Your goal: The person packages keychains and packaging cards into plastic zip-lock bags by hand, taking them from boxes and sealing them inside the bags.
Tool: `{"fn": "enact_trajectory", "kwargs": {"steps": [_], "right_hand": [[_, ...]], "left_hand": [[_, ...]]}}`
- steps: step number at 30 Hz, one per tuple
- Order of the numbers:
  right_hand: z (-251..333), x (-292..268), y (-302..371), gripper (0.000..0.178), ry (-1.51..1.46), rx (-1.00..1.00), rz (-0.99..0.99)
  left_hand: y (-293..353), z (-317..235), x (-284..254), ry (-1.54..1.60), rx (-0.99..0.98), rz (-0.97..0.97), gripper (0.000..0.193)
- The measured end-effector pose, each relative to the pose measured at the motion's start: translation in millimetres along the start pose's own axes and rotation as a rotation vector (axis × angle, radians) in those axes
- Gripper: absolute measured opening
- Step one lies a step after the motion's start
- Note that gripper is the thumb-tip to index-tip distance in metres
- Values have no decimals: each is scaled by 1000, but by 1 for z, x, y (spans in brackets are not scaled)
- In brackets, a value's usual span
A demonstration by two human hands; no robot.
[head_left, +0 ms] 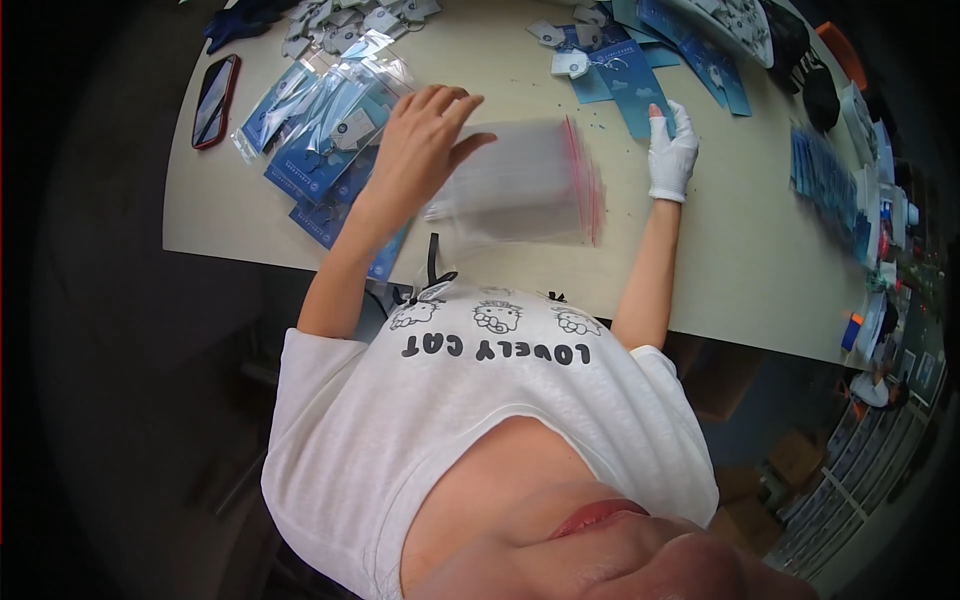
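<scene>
Bags (500, 185), transparent and stacked flat, lie between the hands, their pink strips (577, 165) on the right side. Beyond that stack to the right, a blue card (628, 85) runs lengthwise away from the gloved right hand (672, 155), the nearer one, whose fingertips (655, 111) meet its near end; whether they pinch it, I cannot fairly tell. The bare left hand (430, 130) hangs unclenched at the stack's far left corner. Left of the stack, filled pouches (355, 75) contain blue cards (305, 172); a white tag (352, 130) shows among them.
</scene>
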State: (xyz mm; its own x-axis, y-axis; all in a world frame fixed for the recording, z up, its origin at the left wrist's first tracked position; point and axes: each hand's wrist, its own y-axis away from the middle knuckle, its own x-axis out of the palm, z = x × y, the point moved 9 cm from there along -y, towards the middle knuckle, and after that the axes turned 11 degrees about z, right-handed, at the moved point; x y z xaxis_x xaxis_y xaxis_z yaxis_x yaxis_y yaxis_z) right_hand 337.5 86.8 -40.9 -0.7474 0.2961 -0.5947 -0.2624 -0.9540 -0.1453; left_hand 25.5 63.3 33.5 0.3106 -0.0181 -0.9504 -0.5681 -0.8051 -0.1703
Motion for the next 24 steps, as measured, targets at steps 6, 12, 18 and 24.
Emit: {"fn": "enact_trajectory", "kwargs": {"steps": [6,12,18,24], "right_hand": [[1,-31,19,22,-369,-192,-159],[-48,-4,23,32,-1410,99,50],[-24,13,50,34,-1293,190,299],[12,-48,65,36,248,-25,49]], "left_hand": [[3,-35,53,2,123,145,55],[3,-28,72,172,92,221,42],[-3,-10,90,643,43,256,28],[-7,11,71,755,-126,264,12]]}}
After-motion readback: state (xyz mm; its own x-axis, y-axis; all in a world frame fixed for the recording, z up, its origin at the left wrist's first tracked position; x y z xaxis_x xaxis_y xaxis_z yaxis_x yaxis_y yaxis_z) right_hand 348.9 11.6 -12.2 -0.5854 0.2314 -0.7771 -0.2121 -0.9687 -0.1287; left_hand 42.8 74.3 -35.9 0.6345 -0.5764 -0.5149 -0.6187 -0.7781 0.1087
